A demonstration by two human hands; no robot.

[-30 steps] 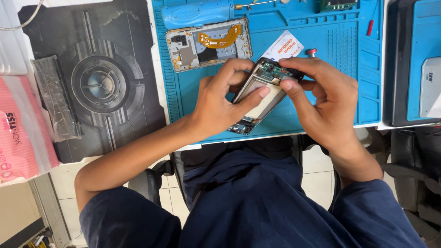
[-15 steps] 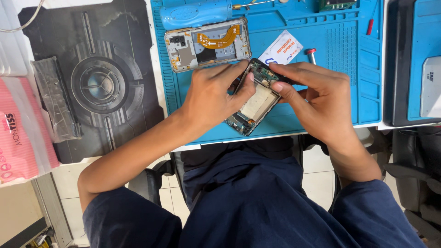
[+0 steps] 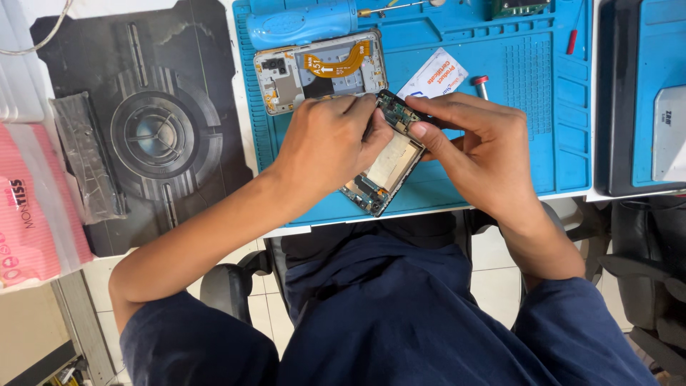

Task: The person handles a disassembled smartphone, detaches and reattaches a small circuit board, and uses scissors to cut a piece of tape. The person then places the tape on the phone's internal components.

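Carefully, my left hand [image 3: 330, 146] steadies the opened phone [image 3: 386, 157] while my right hand [image 3: 471, 143] pinches its top edge; I'd pry gently, avoiding the circuit board.

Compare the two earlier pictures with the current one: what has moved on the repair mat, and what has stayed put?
The opened phone, tilted on edge a second ago, now lies flatter, its inside facing up. The left hand has shifted over its upper end; the right hand keeps pinching that end. The phone frame, white card and blue mat stayed put.
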